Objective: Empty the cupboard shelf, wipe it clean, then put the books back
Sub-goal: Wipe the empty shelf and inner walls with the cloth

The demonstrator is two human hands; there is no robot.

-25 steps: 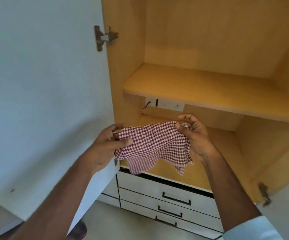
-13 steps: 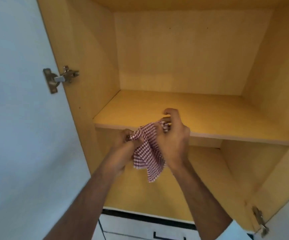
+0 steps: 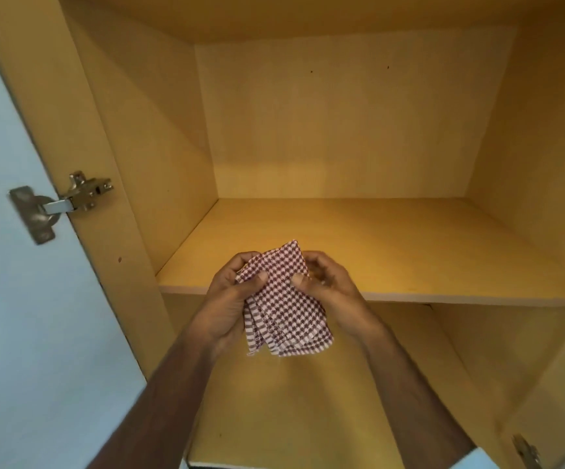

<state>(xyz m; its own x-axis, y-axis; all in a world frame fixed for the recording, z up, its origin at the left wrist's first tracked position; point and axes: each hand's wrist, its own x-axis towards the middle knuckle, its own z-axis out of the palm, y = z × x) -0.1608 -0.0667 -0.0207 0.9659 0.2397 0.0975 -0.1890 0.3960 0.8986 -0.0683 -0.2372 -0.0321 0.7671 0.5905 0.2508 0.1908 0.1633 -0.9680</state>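
Note:
A red-and-white checked cloth [image 3: 282, 304] is folded into a small pad in front of the cupboard shelf's front edge. My left hand [image 3: 228, 304] grips its left side with the thumb pressed on top. My right hand [image 3: 328, 287] holds its right side, thumb on the cloth. The wooden shelf [image 3: 392, 245] behind the hands is bare. No books are in view.
The white cupboard door [image 3: 13, 299] stands open at the left on a metal hinge [image 3: 61, 204]. A second hinge [image 3: 526, 451] shows at the bottom right. A lower shelf [image 3: 308, 418] lies under my forearms. The cupboard's side walls close in on both sides.
The cloth has gone from spread out between my hands to folded into a small pad. My hands and view have risen from the lower shelf up to the upper shelf.

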